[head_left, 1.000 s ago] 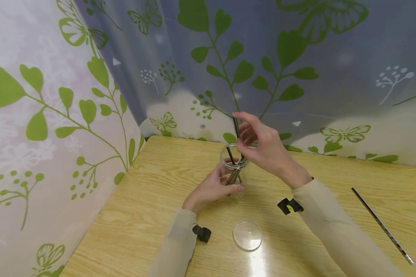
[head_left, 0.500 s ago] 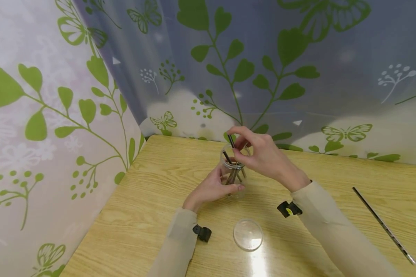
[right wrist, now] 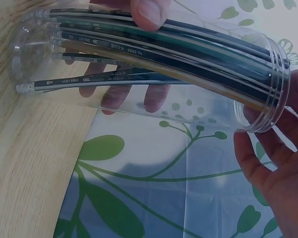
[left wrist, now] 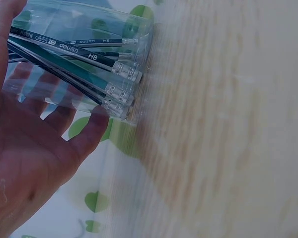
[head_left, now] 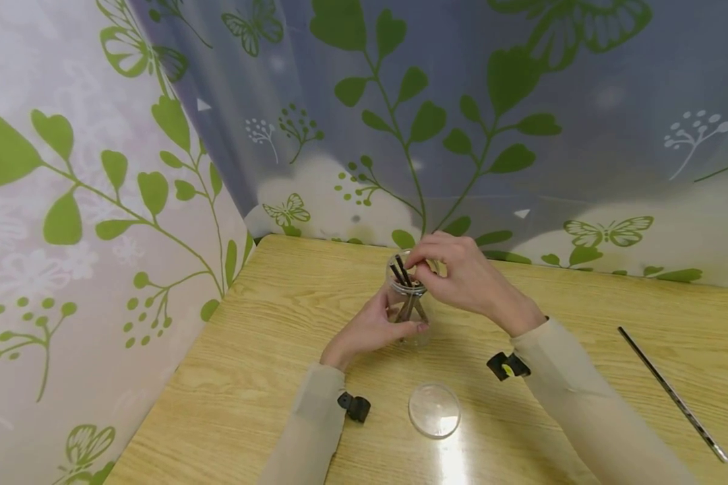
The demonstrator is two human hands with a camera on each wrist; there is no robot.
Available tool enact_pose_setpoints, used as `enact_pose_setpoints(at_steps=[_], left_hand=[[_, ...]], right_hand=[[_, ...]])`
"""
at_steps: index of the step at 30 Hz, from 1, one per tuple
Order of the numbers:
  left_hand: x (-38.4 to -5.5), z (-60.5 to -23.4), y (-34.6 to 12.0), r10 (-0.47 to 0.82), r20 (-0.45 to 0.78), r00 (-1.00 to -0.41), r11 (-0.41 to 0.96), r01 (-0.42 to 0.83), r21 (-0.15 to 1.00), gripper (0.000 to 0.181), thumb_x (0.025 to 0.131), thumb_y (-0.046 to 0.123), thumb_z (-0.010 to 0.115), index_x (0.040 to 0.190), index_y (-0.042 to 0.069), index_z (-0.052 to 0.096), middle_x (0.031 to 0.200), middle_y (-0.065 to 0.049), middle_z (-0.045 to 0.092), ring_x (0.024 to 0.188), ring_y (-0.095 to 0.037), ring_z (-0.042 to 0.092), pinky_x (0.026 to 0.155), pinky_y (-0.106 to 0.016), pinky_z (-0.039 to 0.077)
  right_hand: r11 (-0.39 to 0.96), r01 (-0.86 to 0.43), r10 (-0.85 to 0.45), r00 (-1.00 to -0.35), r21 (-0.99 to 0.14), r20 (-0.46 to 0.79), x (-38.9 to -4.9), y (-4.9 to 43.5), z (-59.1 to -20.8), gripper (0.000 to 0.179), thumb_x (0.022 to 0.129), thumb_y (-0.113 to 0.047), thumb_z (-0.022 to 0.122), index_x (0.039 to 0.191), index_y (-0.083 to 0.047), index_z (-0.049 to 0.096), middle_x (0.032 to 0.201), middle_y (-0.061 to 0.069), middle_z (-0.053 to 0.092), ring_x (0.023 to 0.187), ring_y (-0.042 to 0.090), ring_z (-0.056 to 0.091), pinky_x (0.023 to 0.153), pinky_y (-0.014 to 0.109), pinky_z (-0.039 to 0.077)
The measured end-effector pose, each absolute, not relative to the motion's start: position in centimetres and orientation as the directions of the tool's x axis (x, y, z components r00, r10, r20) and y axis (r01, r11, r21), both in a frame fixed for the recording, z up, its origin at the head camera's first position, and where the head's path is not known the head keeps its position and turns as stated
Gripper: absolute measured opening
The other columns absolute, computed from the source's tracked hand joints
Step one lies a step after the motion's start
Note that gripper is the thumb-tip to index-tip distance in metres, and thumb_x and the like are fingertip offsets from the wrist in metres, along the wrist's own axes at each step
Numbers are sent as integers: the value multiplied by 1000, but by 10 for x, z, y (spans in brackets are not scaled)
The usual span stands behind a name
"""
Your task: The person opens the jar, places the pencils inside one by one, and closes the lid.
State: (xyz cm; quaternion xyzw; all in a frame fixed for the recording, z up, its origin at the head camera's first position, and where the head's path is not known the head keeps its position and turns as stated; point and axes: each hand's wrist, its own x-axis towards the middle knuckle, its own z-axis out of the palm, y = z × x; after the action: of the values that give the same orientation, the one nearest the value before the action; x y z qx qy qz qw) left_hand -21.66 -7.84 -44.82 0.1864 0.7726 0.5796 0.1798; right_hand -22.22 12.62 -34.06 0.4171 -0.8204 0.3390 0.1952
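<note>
A clear plastic jar [head_left: 423,332] holds several dark HB pencils [left wrist: 64,48], their eraser ends toward its base. My left hand [head_left: 373,328] grips the jar's side, thumb in front and fingers behind. At the open mouth is my right hand [head_left: 461,276], index finger and thumb bent right beside the pencil tops. In the right wrist view, the right hand's fingers [right wrist: 253,161] reach around the threaded rim [right wrist: 275,94], with no pencil sticking out between them. One yellowish pencil [right wrist: 154,72] lies among the dark ones.
A round clear lid [head_left: 434,411] lies on the wood-grain table [head_left: 249,377] in front of the jar. Further right lies one dark-and-silver pencil [head_left: 673,394]. A leaf-patterned curtain [head_left: 352,182] hangs behind the table, close to the jar.
The right hand has come down to the jar's mouth, and the pencil it held has dropped into the jar beside the others. The left hand and jar stay put.
</note>
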Motion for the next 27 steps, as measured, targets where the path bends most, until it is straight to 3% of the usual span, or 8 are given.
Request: enact_pose_setpoints(at_steps=[8, 15, 20, 27], left_hand=[[-218, -448, -78, 511, -17, -859, 233, 120, 965, 78, 87, 32, 80, 149, 50, 36, 153, 18, 48, 148, -25, 41, 119, -61, 33], [-220, -447, -77, 503, -12, -864, 228, 119, 966, 76, 88, 31, 80, 149, 46, 38, 154, 16, 49, 149, -26, 40, 120, -60, 31], [-219, -449, -77, 487, -37, -872, 253, 101, 962, 76, 87, 34, 82, 148, 50, 38, 154, 13, 48, 146, -30, 43, 119, -61, 33], [-219, -450, -77, 475, -46, -879, 264, 92, 960, 77, 86, 35, 84, 146, 53, 39, 152, 10, 51, 142, -24, 47, 118, -58, 35]], right_hand=[[388, -774, -480, -634, -501, 607, -219, 130, -340, 23, 96, 0, 59, 108, -10, 76, 105, 2, 76, 89, 13, 69, 74, 29, 55], [354, -770, -401, -638, -531, 658, -217, 139, -341, 23, 94, 3, 63, 111, -7, 75, 107, 5, 75, 90, 16, 71, 81, 17, 55], [380, -743, -377, -668, -551, 641, -212, 153, -344, 26, 94, 4, 66, 115, -7, 74, 108, 4, 75, 91, 13, 69, 82, 14, 54], [437, -723, -326, -682, -535, 655, -203, 175, -351, 29, 91, 5, 68, 117, -5, 72, 108, 6, 75, 95, 12, 69, 82, 12, 54]])
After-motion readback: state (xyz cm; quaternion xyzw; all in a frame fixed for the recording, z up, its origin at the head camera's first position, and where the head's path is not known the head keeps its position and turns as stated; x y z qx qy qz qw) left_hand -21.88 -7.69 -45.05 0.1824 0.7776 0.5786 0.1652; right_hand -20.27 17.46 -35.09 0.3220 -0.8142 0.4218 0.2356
